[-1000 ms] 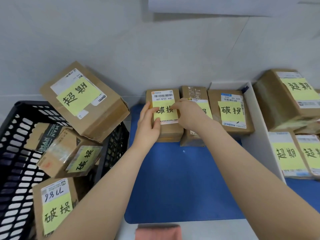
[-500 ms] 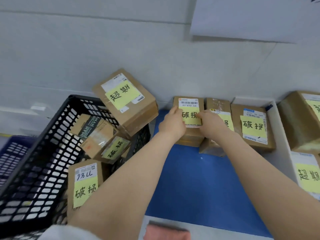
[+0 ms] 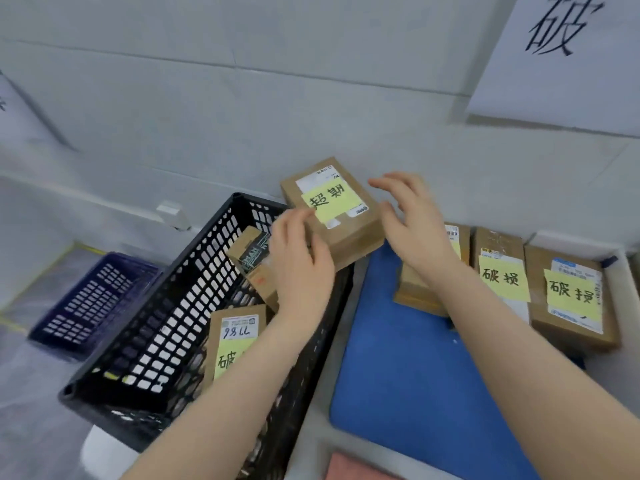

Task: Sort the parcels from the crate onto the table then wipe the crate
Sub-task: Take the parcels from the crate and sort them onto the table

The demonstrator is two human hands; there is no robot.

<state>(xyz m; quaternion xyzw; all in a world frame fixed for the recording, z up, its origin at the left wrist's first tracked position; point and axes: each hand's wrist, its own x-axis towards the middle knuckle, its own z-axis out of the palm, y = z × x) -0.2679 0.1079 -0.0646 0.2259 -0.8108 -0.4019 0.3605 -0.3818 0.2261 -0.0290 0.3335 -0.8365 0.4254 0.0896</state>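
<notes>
Because the big parcel [image 3: 341, 216] with the yellow note sits tilted on the far corner of the black crate [image 3: 166, 306], half on the rim and close to the wall, the likeliest mishap is a slip. The left hand [image 3: 301, 261] is at its lower left edge and the right hand [image 3: 412, 223] at its right side. Both are spread and apart, with neither closed on the cardboard, and blur hides whether any fingertip touches it. If one side lifts before the other has a hold, I judge the parcel could pivot off the rim. It might drop onto the smaller parcels [image 3: 235, 341] inside the crate or slide toward the blue mat [image 3: 398, 393]. Smooth cardboard and tape offer little friction to flat fingers. The right forearm passes just over the sorted parcels [image 3: 571, 296] on the mat, so a hurried swing could knock that row askew. Their notes read differently from this one's, so setting it among them would be a sorting error.
</notes>
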